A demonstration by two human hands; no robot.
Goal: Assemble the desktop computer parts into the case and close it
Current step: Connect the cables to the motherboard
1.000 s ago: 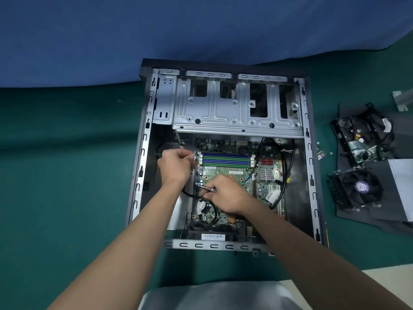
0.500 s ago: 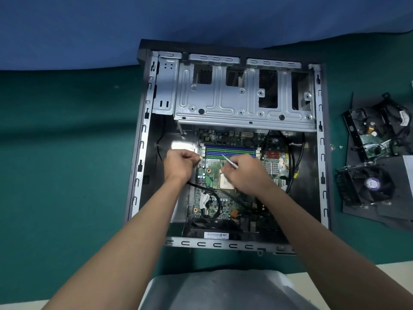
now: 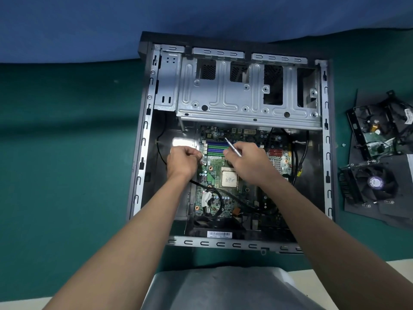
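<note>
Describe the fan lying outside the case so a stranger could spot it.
Right of the open computer case, two black parts lie on a dark sheet. The fan is the nearer one; unlike the bracket beyond it with a green board, it has round blades and a purple hub.

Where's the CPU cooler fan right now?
Head view, far right: the cooler fan lies on a dark sheet outside the case, beside the loose drive.

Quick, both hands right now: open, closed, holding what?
Left hand: fingers curled by the motherboard edge; whether it holds anything cannot be told.
Right hand: closed on a thin silver tool.
</note>
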